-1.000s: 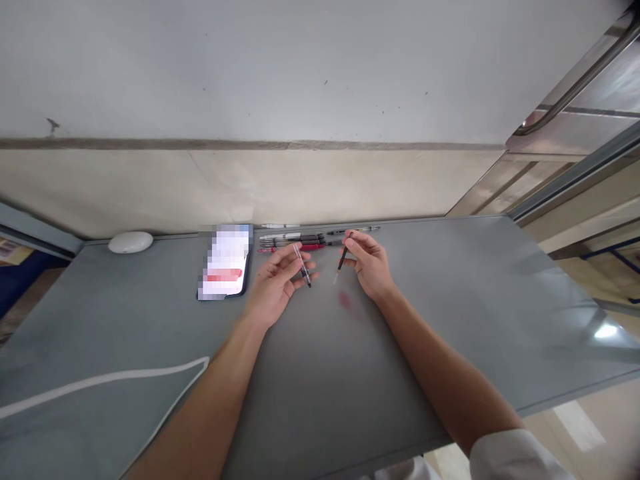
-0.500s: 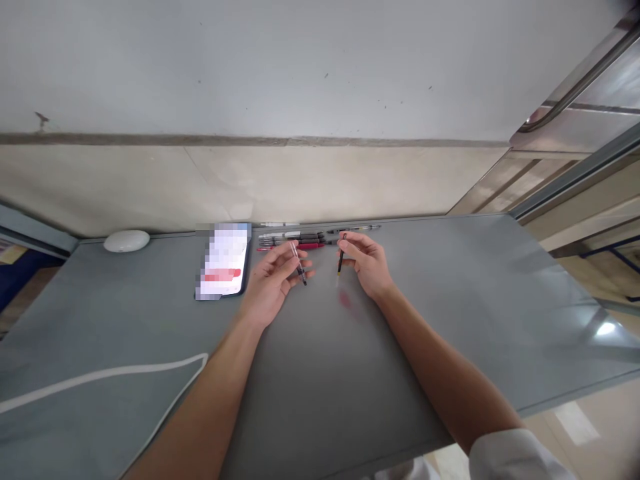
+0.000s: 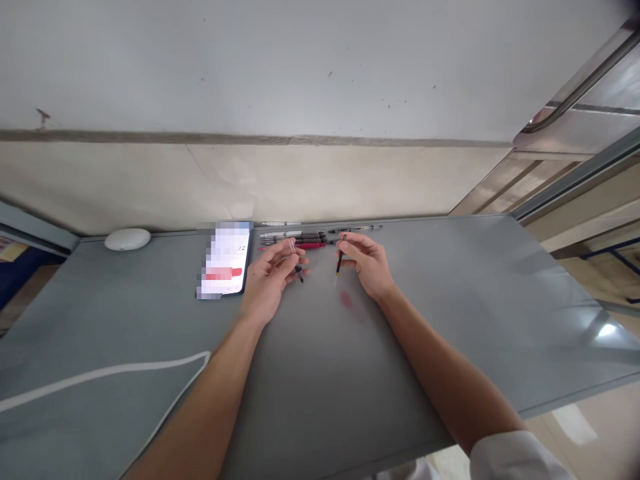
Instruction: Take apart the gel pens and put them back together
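My left hand point(image 3: 267, 283) is closed, with a clear pen barrel point(image 3: 293, 247) pinched between thumb and fingers. The barrel has a dark lower end and tilts down to the right. In my right hand point(image 3: 369, 263) is a slim black pen refill point(image 3: 340, 262), held near its top by thumb and forefinger. It points downward, and its low tip looks yellowish. The two hands are a short way apart above the table. Just behind them lies a row of pens, among them a red pen point(image 3: 314, 246) partly hidden by my left hand.
A phone point(image 3: 223, 260) with a lit screen lies left of my left hand. Farther left is a white rounded object point(image 3: 127, 239). A white cable point(image 3: 125, 368) runs across the grey table point(image 3: 320, 373). One dark clear pen point(image 3: 357, 229) lies near the wall behind my right hand.
The pen barrel in my left hand has shifted slightly up and left, with less of its dark end showing. My right hand and the refill have hardly moved.
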A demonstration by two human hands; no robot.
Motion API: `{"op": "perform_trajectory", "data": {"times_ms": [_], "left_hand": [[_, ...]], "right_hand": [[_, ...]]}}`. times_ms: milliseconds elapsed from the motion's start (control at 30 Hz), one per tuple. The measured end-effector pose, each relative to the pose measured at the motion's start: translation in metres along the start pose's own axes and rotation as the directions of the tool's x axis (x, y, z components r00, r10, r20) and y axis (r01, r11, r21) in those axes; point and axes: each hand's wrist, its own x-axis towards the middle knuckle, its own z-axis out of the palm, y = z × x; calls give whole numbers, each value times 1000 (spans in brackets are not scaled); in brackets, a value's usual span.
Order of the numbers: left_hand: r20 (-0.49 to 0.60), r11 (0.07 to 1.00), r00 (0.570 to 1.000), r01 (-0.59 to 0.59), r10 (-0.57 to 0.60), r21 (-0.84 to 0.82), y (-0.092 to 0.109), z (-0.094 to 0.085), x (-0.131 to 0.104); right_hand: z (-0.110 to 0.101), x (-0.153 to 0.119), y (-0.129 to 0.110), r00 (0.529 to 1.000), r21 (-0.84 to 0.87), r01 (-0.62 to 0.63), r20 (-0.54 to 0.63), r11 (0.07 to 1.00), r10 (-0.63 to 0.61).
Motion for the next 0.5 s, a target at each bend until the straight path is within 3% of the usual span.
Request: {"op": "perform_trajectory", "data": {"times_ms": [500], "left_hand": [[16, 985, 995, 98, -97, -139, 2, -1, 2]], "right_hand": [[-1, 2, 1, 998, 29, -66, 1, 997, 66]]}}
